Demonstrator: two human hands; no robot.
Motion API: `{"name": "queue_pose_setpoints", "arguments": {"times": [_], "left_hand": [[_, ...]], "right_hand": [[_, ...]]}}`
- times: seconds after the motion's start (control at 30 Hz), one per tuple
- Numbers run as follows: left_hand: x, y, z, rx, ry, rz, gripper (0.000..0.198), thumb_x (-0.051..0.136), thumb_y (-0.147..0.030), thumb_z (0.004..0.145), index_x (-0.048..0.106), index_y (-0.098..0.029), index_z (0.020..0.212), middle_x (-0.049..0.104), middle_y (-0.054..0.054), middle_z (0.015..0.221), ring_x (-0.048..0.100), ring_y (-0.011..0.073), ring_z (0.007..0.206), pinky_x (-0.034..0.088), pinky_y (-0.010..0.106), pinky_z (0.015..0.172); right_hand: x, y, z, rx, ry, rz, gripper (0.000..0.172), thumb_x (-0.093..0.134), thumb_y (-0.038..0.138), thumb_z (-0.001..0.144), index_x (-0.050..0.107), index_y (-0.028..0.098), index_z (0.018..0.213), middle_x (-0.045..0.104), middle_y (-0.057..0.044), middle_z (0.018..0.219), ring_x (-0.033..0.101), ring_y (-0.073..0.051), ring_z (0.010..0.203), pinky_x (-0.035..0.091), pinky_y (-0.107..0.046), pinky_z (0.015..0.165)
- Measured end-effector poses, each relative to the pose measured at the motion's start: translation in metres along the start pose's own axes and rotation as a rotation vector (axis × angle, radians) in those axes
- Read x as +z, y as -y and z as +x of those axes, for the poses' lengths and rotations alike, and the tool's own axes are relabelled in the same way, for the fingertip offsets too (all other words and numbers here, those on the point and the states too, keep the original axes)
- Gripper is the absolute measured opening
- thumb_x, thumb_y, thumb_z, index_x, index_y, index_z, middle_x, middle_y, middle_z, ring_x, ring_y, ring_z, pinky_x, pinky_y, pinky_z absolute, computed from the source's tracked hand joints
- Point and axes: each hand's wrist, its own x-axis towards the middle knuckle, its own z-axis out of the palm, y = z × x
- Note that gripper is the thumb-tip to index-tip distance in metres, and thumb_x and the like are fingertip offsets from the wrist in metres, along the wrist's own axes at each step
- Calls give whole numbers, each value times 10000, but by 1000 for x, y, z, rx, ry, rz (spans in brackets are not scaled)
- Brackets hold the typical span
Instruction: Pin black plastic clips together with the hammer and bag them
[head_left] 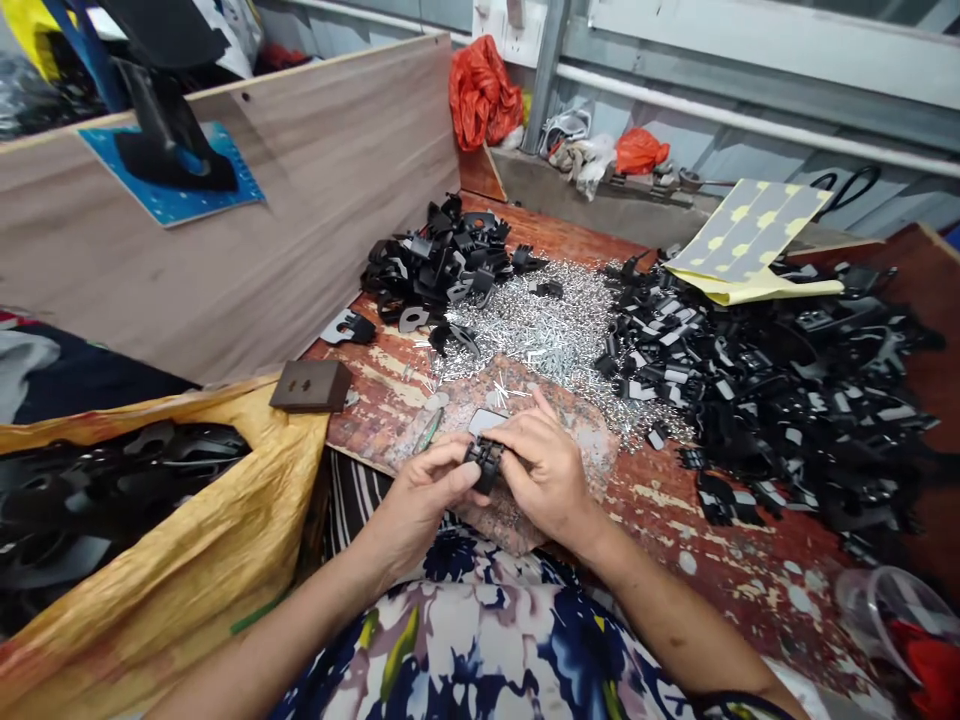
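Close to my body, a small black plastic hinged part is held between both hands, above the front edge of the worn red table. My left hand pinches its left side with thumb and fingers. On the other side, my right hand grips it with thumb and index finger, the other fingers partly raised. A pale flat face shows just behind the part. Beyond the hands spreads a heap of small shiny metal pins. A few loose pins lie nearer to my fingers.
Black plastic parts are piled at the back left and on the right. A yellow-grey sticker sheet tops the right pile. Left stand a brown block, a yellow sack of black parts and a wooden partition. A clear tub sits at right.
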Motion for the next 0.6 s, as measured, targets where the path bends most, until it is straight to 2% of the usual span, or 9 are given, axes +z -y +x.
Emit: {"name": "queue_pose_setpoints", "arguments": {"times": [0.17,0.3,0.4,0.47,0.53,0.6], "left_hand": [[3,0,-5,51,-9,4,247,853,-416,742,800,-176,774,578,61,1079,591,141,784,572,244,640],[-7,-1,-6,81,-19,47,260,849,-430,740,801,-175,752,578,74,1070,591,161,793,567,243,615],[-21,-2,-6,129,-30,158,266,838,-432,749,801,-170,716,571,119,1273,602,199,861,572,257,598],[-34,-3,-8,116,-22,229,260,816,-425,774,804,-171,720,543,127,1390,610,197,841,553,258,562],[-48,-3,-12,80,-41,254,234,808,-407,786,810,-176,751,637,122,1251,589,156,730,516,245,543],[-61,-5,-17,71,-117,228,198,823,-382,779,814,-185,797,692,70,945,543,120,636,490,225,567]], "right_hand": [[16,5,-7,-7,-28,3,378,521,147,928,752,359,1138,683,-3,809,634,-204,827,311,-673,1183],[24,9,-16,5,17,142,428,504,169,956,688,378,1281,713,-18,899,663,-218,904,386,-628,1143],[28,12,-22,107,130,347,400,497,205,985,659,315,1334,731,-46,1001,675,-204,936,518,-485,1022],[27,10,-21,158,287,423,395,511,214,985,649,287,1348,736,-54,1055,679,-196,967,560,-403,925],[21,2,-15,152,417,371,384,518,187,979,671,306,1310,750,-25,1021,682,-180,929,551,-401,920],[13,-11,-5,106,402,160,382,507,127,967,720,331,1211,754,13,914,668,-174,859,503,-454,980]]}}
